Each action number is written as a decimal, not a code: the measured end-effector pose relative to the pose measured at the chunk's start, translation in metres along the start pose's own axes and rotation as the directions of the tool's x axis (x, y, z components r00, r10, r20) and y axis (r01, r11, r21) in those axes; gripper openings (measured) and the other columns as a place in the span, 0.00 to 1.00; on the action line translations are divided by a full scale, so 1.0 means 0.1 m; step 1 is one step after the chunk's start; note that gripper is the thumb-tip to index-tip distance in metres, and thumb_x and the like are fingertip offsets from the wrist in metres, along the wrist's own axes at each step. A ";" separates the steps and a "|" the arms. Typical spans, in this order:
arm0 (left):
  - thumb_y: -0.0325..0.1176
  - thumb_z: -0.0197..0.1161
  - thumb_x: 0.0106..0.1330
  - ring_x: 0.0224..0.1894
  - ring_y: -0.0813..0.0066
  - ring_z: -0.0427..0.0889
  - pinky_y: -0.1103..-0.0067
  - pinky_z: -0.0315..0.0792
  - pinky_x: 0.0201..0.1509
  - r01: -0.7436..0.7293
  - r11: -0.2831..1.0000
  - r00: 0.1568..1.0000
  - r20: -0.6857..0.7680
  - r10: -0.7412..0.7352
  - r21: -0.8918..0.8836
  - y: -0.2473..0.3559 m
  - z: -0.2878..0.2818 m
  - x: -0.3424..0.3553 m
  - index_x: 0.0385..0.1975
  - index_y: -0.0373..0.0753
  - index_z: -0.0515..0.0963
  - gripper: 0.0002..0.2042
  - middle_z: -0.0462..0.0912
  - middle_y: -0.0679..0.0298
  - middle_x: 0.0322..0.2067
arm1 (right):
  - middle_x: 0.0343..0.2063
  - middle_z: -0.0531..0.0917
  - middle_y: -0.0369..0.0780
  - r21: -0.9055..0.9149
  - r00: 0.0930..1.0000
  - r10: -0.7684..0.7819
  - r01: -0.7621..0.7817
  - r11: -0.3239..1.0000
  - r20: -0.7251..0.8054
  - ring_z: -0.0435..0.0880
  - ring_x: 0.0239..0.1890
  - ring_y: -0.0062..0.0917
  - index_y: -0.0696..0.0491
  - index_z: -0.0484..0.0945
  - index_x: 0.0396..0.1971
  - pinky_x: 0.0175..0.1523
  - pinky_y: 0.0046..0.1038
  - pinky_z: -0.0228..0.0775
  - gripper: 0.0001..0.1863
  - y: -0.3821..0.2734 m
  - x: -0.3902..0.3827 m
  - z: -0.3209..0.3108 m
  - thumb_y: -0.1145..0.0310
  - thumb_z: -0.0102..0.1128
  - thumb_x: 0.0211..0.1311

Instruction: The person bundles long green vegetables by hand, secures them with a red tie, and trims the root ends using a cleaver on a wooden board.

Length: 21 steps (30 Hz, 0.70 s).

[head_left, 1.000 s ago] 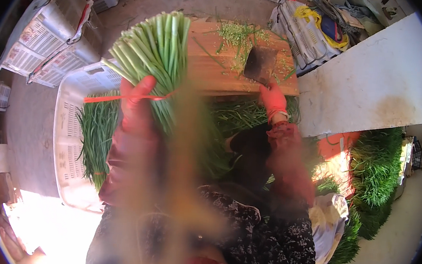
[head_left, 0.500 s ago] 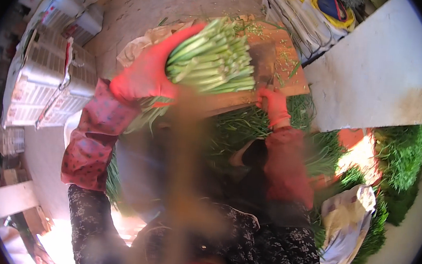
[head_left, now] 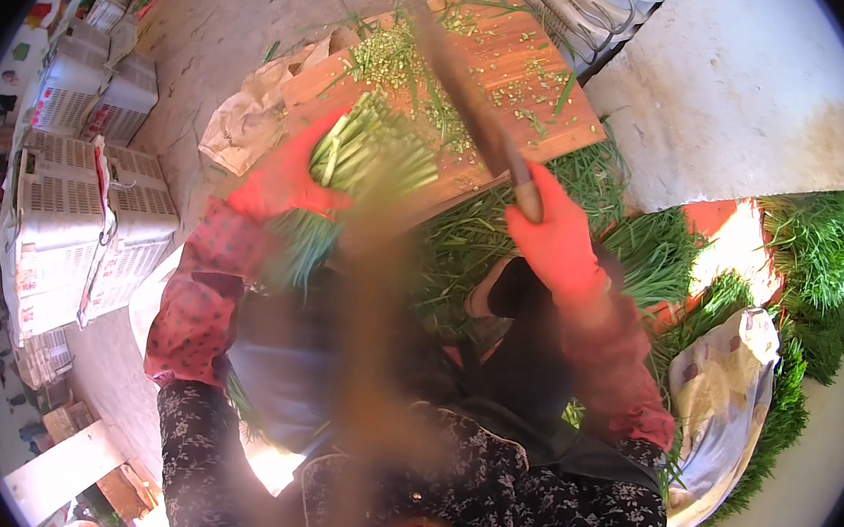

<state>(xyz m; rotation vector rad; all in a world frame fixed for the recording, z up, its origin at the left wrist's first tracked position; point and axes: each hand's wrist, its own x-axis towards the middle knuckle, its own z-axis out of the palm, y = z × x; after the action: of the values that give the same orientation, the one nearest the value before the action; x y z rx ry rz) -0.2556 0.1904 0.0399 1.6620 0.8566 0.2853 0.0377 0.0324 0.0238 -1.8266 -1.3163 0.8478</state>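
My left hand [head_left: 284, 179], in a red glove, is closed around a thick bundle of chive-like green stalks [head_left: 362, 143]. Their pale cut ends face up over the near left part of a wooden cutting board [head_left: 570, 116], and leafy tails hang below my hand. In my right hand [head_left: 562, 241], also gloved in red, is the wooden handle of a long knife [head_left: 476, 108]. Its blade points away and to the left above the board, apart from the bundle. Chopped green bits [head_left: 385, 55] are scattered across the board. A blurred brown strip in the foreground hides part of the bundle.
Loose long greens [head_left: 463, 252] lie beneath and in front of the board. More greens [head_left: 814, 258] are piled at right beside a whitish sack [head_left: 720, 410]. White crates [head_left: 64, 222] stand at left. Crumpled brown paper [head_left: 244, 122] touches the board's left side; a pale panel [head_left: 737, 100] is at right.
The knife has lifted from beside the bundle's cut ends and now slants up over the board. My left hand has tilted and lowered the bundle toward me. More chopped bits show on the board.
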 end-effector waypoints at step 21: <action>0.48 0.80 0.38 0.59 0.52 0.73 0.67 0.68 0.59 0.179 0.781 0.971 -0.238 -0.040 0.599 -0.59 0.37 0.79 0.71 0.34 0.44 0.62 0.69 0.44 0.60 | 0.43 0.81 0.49 0.162 0.944 0.328 -0.331 0.930 0.046 0.82 0.42 0.43 0.48 0.71 0.58 0.45 0.34 0.75 0.28 0.23 0.12 0.28 0.63 0.62 0.55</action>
<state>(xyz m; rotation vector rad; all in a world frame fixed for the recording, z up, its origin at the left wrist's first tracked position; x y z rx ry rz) -0.2002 0.2179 -0.0460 2.2058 1.3055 0.0982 0.0285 0.0442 -0.0112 -1.9354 -0.9268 1.1184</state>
